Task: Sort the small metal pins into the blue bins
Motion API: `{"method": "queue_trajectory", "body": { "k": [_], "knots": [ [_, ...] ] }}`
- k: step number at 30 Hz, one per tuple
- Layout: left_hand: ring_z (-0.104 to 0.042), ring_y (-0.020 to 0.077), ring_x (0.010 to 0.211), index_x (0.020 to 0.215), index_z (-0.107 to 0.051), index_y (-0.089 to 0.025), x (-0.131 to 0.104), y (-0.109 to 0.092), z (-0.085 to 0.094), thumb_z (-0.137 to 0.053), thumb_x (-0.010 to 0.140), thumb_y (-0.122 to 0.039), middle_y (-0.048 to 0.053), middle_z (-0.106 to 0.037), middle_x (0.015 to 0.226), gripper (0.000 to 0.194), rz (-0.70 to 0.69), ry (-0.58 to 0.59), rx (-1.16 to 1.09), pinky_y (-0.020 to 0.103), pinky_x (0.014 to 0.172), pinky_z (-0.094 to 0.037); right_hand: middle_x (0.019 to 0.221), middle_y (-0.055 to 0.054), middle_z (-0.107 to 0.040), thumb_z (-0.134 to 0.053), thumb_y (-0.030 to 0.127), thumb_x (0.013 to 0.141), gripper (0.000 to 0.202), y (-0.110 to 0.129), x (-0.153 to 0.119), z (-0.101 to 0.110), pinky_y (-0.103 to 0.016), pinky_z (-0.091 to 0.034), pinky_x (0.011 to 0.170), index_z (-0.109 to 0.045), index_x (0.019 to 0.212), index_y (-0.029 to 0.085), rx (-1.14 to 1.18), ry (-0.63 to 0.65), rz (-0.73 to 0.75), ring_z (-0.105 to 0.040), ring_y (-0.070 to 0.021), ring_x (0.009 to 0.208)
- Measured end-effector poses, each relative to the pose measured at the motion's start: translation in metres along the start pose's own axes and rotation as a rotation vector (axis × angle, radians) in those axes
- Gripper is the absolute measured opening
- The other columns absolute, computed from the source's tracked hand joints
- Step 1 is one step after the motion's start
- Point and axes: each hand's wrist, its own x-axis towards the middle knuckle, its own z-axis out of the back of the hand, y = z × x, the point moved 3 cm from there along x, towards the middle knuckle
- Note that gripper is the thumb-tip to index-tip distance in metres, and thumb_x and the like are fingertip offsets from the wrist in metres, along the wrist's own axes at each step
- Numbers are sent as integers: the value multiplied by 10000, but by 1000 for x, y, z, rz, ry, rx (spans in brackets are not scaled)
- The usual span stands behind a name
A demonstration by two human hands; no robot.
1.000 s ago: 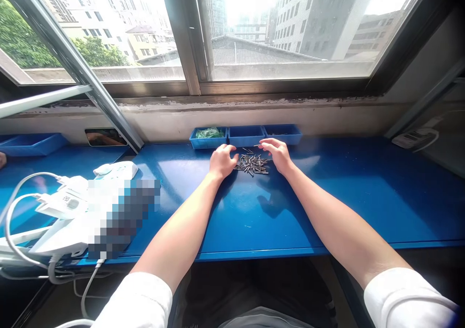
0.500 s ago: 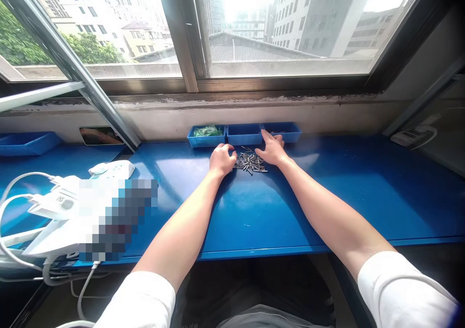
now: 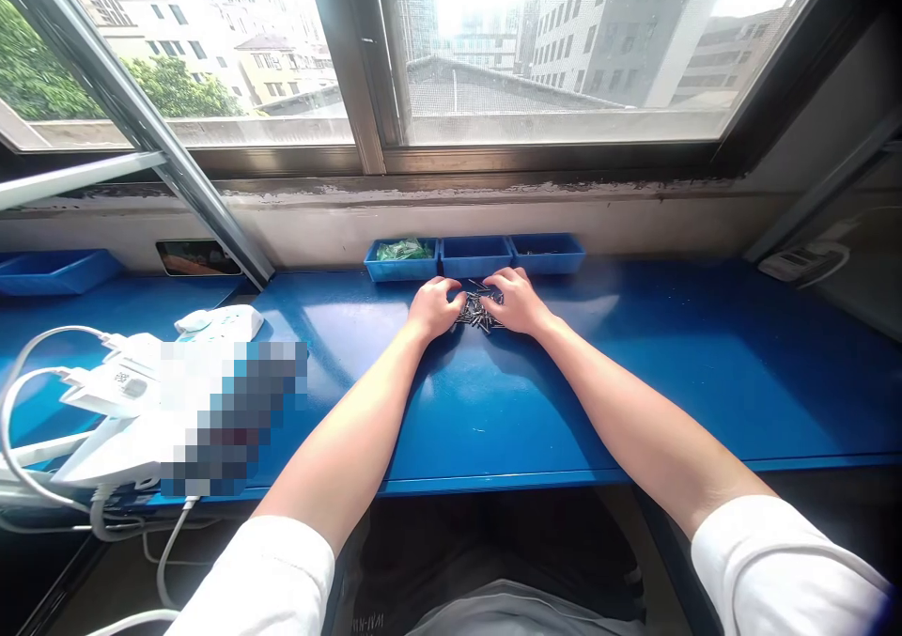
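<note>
Left hand (image 3: 432, 308), right hand (image 3: 520, 302) at metal pieces (image 3: 475, 314) on blue table (image 3: 486, 411)

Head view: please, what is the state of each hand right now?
Left hand: curled at the left side of the small metal parts; grip cannot be told.
Right hand: curled at their right side; grip cannot be told.

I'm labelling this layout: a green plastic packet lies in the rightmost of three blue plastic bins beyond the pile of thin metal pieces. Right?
The green plastic packet lies in the leftmost blue plastic bin of the three beyond the pile of thin metal pieces, not the rightmost; the head view shows it.
</note>
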Motion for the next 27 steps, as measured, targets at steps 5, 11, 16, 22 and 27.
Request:
{"method": "queue_trajectory", "body": {
  "k": [5, 11, 16, 22, 27],
  "knots": [
    [-598, 212, 1047, 1066, -674, -192, -5, -6, -2, -539, 818, -400, 55, -662, 1108, 351, -82, 117, -18, 294, 938, -471, 988, -111, -621, -556, 381, 822, 321, -2, -2, -9, -385, -440, 908, -691, 996, 148, 5, 73, -3, -515, -261, 987],
    [-579, 221, 1084, 1033, -695, -208, -7, -8, -3, -572, 795, -384, 41, -673, 1095, 321, -134, 137, 8, 295, 957, -462, 894, -89, -638, -571, 303, 824, 211, -1, -1, -8, -326, -467, 832, -720, 882, 165, 77, 25, 93, -570, -216, 905],
    [-575, 230, 1092, 1030, -697, -201, -7, -7, -4, -568, 797, -406, 51, -674, 1093, 335, -158, 138, 6, 308, 958, -460, 861, -74, -648, -619, 329, 794, 196, -3, 0, -7, -317, -468, 782, -719, 846, 168, 143, 2, 81, -587, -201, 853],
    [-558, 231, 1123, 1242, -559, -171, -7, -10, -1, -602, 778, -409, 79, -634, 1181, 523, -195, 105, -21, 332, 973, -446, 701, -6, -633, -681, 406, 717, 233, -5, 2, 1, -271, -435, 621, -657, 738, 176, 414, -8, -86, -548, -135, 648],
    [-582, 222, 1061, 1204, -571, -149, -5, -15, 1, -618, 781, -394, 86, -659, 1113, 491, -271, 72, -38, 336, 940, -455, 639, -3, -630, -718, 487, 643, 334, -7, 1, 6, -263, -427, 558, -640, 706, 168, 694, 3, -182, -539, -126, 583]
  ]
}}
